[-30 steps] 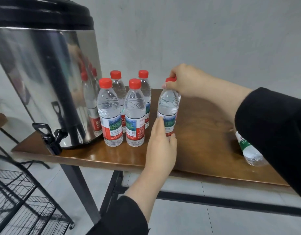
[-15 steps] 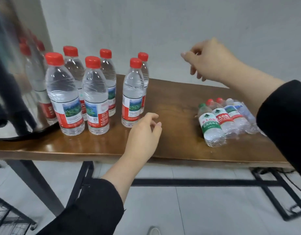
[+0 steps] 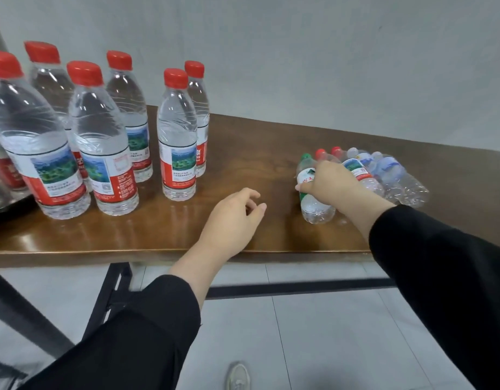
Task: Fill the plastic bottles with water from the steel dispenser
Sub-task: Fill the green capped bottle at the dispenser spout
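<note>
Two hands are at work here. The fingers (image 3: 302, 188) of the right hand (image 3: 331, 182) curl over the green-capped bottle (image 3: 313, 202), nearest of the empty bottles (image 3: 384, 175) lying side by side on the table (image 3: 257, 142); I think this one will be filled next. The left hand (image 3: 231, 220) hovers above the table edge, its fingers loosely curled and holding nothing, perhaps ready to help with the cap. Six capped bottles (image 3: 177, 136) stand upright at the left, seemingly full and put aside. The brown wooden table stands against a plain grey wall (image 3: 327, 52), over a pale tiled floor (image 3: 313, 333).
</note>
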Motion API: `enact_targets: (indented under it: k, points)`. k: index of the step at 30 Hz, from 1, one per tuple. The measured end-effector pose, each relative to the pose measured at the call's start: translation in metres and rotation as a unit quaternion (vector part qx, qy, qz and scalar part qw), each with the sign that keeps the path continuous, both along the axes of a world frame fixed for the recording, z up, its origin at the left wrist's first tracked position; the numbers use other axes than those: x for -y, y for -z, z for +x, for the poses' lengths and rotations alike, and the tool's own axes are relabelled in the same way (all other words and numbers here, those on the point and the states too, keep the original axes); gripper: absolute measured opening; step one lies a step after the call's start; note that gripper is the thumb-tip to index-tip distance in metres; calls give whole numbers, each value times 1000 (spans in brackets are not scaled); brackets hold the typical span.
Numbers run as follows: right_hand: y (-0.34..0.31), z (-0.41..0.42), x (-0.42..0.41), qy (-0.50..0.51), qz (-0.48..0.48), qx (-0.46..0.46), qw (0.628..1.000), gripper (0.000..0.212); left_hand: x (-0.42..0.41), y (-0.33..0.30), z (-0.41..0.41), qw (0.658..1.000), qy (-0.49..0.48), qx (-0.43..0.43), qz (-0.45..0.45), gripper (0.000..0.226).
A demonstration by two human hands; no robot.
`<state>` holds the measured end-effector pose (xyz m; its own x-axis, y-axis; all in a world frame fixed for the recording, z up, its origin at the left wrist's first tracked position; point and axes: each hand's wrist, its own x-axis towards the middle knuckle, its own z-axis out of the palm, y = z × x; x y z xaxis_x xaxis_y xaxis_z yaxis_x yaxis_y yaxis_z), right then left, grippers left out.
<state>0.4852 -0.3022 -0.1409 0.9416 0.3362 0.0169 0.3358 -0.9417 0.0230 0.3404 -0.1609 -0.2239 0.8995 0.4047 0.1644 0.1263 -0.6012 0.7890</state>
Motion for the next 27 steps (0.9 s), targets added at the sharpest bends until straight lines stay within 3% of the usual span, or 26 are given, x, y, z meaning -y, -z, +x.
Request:
enact_targets:
  k: [4,8,12,16,20,25,27]
  points:
    - [4,-9,-8,31,66,-52,996,70,-2,-4,-4,999,-9,10,-51,30]
    - [1,-33,-9,33,267,-136,953,75,-5,-10,-11,988,-26,33,-152,31]
    - [3,-84,-12,-13,438,-184,880,80,1,-25,-28,900,-45,47,-430,43]
    - [4,-144,-12,-109,450,-193,865,69,5,-45,-58,851,9,58,-522,41]
    - [-12,-181,-13,-133,482,-192,845,28,-3,-62,-99,875,-21,68,-478,37]
    - [-63,-216,-36,-162,479,-169,846,49,-18,-70,-173,952,-43,80,-292,38]
    - [-85,-234,-55,-202,437,-145,864,53,-28,-66,-205,972,-54,88,-210,44]
